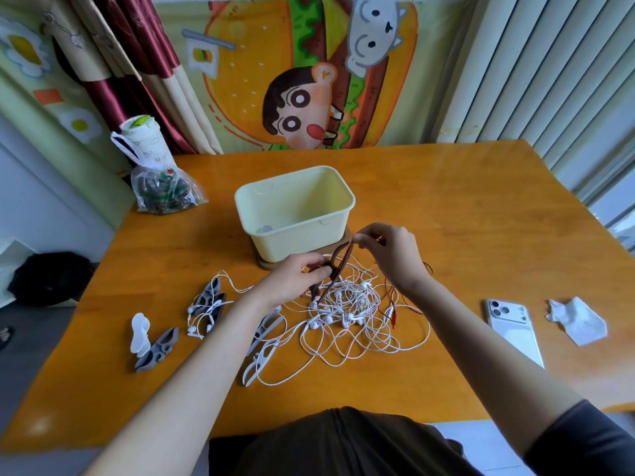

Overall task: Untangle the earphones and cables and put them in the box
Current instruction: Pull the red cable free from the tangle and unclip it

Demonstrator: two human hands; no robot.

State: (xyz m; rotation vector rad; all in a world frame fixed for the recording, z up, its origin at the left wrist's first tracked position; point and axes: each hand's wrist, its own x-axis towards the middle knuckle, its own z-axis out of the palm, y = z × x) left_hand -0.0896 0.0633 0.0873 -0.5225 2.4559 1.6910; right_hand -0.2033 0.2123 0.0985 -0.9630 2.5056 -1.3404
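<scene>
Both hands are up over the tangle, just in front of the pale yellow rectangular plastic box [347, 201]. The box sits open-topped mid-table on a round brown wooden base [266, 265]. There's a small grey item [265, 229] on its floor, can't tell what.

Left hand [297, 274]: fingers curled round the lower end of a dark brown flat strip [338, 266].
Right hand [391, 252]: thumb and forefinger pinch the strip's upper end, other fingers loosely bent.
The strip stands tilted between the two hands, off the table. Winder or cable, can't tell.

Tangled white earphones [343, 317]: heaped on the orange wooden table [446, 207] right under the hands, with loops spilling toward the person. A thin dark red wire [400, 297] with small red clips runs through the heap's right side, below the right wrist.

Left of the heap:
- Grey plastic cable winders [209, 297] with white earbuds snagged on them.
- Nearer the table edge, another grey winder [158, 348] touching a white cloud-shaped piece [139, 333].
- A long white winder [257, 365] lies just beside the left forearm.

Right side: a white phone [515, 334] lies camera-side up, with a crumpled white tissue [577, 321] near it.

Far left corner: a clear plastic bag [161, 190] of dark items, with a white paper cup [141, 135] behind it.
</scene>
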